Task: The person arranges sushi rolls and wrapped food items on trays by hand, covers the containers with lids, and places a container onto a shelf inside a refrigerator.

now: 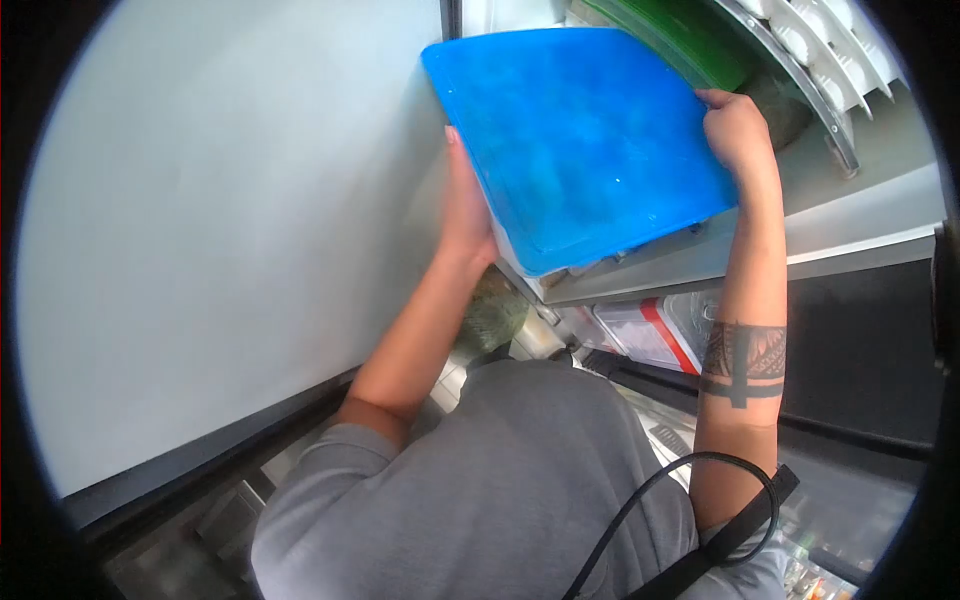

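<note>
A large container with a blue lid (590, 145) is held between my two hands at the opening of a fridge-like cabinet. My left hand (468, 205) presses against the container's left side, its fingertips showing beside the lid's edge. At the right edge, my right hand (735, 130) grips the lid's rim with curled fingers. Behind the lid, a green container (690, 45) stands partly hidden. Most of the container's body is out of sight under the lid.
White egg trays (825, 50) sit at the upper right, beyond a metal-edged rack (800, 90). A white shelf edge (860, 215) runs below. The large pale door (230, 220) fills the left. Lower down is a red-and-white package (650, 335). A black cable (640, 490) loops near my right arm.
</note>
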A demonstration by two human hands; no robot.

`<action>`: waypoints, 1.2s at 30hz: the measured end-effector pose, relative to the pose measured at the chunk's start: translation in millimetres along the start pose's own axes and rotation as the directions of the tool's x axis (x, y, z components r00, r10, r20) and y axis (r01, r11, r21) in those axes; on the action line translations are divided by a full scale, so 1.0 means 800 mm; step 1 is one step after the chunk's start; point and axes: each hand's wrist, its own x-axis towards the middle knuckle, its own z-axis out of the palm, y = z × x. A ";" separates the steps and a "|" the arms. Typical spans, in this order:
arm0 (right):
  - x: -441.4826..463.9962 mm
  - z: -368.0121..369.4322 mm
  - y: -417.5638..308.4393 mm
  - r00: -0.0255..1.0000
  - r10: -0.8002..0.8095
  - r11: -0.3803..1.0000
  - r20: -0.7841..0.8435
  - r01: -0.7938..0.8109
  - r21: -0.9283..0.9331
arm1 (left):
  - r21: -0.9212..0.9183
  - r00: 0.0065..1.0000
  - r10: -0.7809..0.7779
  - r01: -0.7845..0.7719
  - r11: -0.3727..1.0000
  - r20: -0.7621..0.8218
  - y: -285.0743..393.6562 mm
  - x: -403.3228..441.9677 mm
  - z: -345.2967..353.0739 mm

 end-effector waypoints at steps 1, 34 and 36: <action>-0.001 -0.005 -0.007 0.997 0.015 1.000 0.072 -0.014 -0.016 | -0.009 1.000 -0.006 0.006 1.000 -0.007 0.000 -0.001 -0.003; -0.043 0.023 -0.012 0.990 -0.086 0.943 -0.110 0.046 -0.329 | 0.000 1.000 0.003 -0.003 1.000 -0.007 0.013 -0.008 0.029; -0.047 0.040 -0.005 0.987 -0.125 0.949 -0.098 0.090 -0.301 | -0.002 1.000 -0.003 0.003 1.000 -0.012 0.012 -0.006 0.026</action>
